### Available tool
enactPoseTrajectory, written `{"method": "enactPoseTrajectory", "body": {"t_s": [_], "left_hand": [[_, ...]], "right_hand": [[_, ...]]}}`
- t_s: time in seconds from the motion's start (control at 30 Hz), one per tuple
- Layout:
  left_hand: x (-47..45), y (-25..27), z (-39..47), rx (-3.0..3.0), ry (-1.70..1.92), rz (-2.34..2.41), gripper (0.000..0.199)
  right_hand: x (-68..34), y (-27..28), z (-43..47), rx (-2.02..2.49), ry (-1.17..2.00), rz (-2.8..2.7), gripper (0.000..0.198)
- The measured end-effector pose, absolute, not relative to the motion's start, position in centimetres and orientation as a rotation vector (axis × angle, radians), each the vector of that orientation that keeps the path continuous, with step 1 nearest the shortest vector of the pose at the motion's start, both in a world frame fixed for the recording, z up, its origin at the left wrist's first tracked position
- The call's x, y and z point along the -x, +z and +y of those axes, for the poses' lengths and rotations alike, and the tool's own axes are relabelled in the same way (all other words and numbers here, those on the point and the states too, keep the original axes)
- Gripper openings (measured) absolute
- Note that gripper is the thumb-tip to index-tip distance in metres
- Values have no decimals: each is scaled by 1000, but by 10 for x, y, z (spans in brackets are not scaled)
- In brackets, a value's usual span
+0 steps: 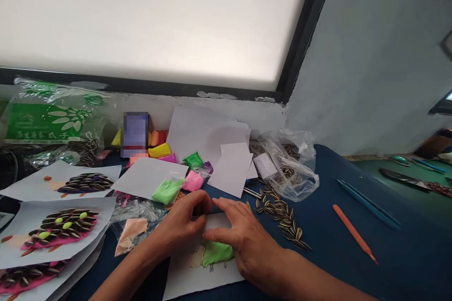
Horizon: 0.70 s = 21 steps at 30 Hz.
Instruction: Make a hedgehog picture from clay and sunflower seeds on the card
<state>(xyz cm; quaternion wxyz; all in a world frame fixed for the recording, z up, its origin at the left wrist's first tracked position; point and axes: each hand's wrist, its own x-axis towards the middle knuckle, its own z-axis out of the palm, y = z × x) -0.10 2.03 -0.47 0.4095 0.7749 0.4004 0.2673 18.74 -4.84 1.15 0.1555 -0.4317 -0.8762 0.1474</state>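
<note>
The left hand [192, 218] is being held in a loose curl at the lower center of the frame, its thumb being brought close to its bent fingers; whether anything small is being pinched there cannot be told. The right hand [238, 230] is being held partly open just beside it, a gap being left between thumb and forefinger. Below them, a flattened patch of light green clay [216, 254] is being carried by a white sheet [197, 284], and its right edge is being hidden by the right hand. The upper part of the sheet is also being covered by the hands. To the right of center, a trail of striped sunflower seeds [278, 214] is being spread over the dark blue tabletop [328, 268], and more seeds are being held in a clear plastic bag [291, 164] behind it. An orange pen-like stick [355, 233] and a blue one [369, 204] are being supported farther right. Left of the hands, a piece of peach clay [131, 234] is being shown on clear wrapping, with a bright green packet [168, 191] above it. At the left edge, seed-covered pictures [60, 228] are being displayed on overlapping sheets. Both forearms are being extended from the bottom edge, angled inward toward each other, the wrists being kept low.
</note>
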Motion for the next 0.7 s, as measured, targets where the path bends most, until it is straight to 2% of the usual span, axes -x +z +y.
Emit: {"method": "enactPoseTrajectory", "body": {"t_s": [0.23, 0.7], "left_hand": [[1, -5, 21, -1960, 681, 998, 15], [2, -6, 22, -1953, 698, 999, 16]], "right_hand": [[-185, 6, -45, 1222, 382, -2544, 41], [-180, 9, -48, 1224, 359, -2561, 48]]}}
